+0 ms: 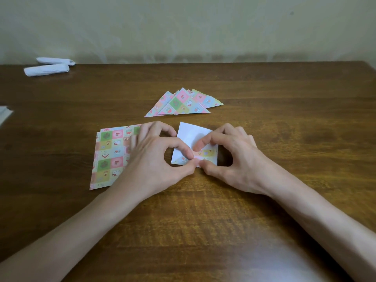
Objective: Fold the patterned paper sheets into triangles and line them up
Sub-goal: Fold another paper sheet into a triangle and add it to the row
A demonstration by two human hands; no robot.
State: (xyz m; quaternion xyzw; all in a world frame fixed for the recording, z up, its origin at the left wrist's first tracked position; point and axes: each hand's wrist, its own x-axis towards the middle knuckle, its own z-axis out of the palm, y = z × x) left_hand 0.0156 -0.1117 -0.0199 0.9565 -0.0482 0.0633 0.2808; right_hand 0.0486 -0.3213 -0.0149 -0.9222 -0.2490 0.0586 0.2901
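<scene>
Now one sheet is mid-fold: it lies white side up on the table, just right of the unfolded stack and near the finished triangles, its far corner pointing toward them. The left hand and right hand each pinch its turned-over near edge between thumb and forefinger. Being square, it has no long axis; next that edge likely needs carrying to the far corner
</scene>
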